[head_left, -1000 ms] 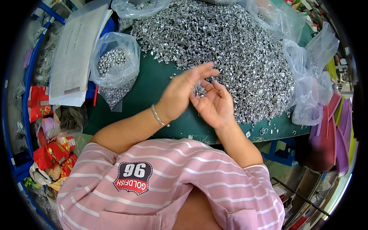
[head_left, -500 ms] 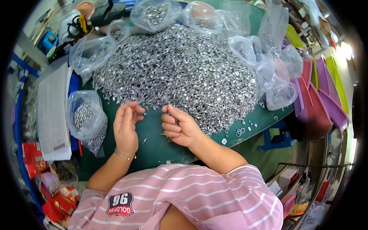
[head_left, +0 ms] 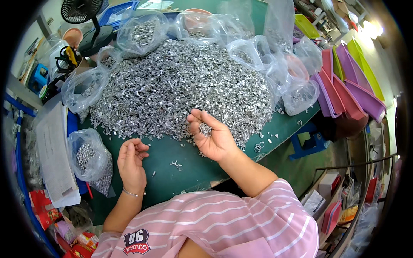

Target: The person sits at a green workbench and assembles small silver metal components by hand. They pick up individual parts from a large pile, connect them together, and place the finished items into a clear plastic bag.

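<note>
Though near the metal pile's (head_left: 180, 86) edge, left hand (head_left: 132, 168) over open tabletop (head_left: 163, 153)

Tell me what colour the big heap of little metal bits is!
The big heap of small metal pieces is silvery grey, best seen in the head view.

Reads clearly in one place only: on the shield-shaped badge (head_left: 136, 241) on the front of the striped pink shirt (head_left: 223, 213), with white digits on black and, along the red band beneath, one white word, turned upside down in the head view. Is too faint to read on the white sheets (head_left: 55, 161) at left, too small on the red packet (head_left: 44, 207) below.
</note>
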The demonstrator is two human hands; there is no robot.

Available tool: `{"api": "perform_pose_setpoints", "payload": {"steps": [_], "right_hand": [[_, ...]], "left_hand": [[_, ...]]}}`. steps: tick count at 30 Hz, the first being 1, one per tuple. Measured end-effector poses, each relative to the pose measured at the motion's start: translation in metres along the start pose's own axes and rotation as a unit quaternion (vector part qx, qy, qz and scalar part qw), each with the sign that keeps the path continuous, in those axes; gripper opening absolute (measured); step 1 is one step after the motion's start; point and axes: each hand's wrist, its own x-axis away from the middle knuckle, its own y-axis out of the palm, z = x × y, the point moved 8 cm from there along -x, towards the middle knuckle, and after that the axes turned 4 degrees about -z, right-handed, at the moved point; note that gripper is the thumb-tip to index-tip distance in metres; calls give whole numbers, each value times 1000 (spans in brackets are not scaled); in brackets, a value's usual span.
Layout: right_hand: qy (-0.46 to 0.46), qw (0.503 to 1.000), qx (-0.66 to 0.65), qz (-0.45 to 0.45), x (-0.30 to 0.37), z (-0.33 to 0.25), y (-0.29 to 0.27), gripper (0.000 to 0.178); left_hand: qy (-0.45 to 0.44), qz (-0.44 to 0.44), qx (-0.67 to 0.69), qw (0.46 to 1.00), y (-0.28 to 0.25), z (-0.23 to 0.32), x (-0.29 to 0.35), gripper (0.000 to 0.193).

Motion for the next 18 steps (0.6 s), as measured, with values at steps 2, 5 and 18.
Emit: {"api": "perform_pose_setpoints", "payload": {"steps": [2, 5, 18], "right_hand": [[11, 998, 9, -65, 0, -5, 9, 24], [5, 993, 46, -110, 1, -9, 17, 28], [-94, 992, 64, -50, 13, -54, 18, 19]], "left_hand": [[0, -4, 1, 1000, -1, -1, 0, 24], [-1, 8, 1, 1000, -9, -5, 1, 24], [-1, 4, 11, 1000, -11, -5, 2, 24]]}}
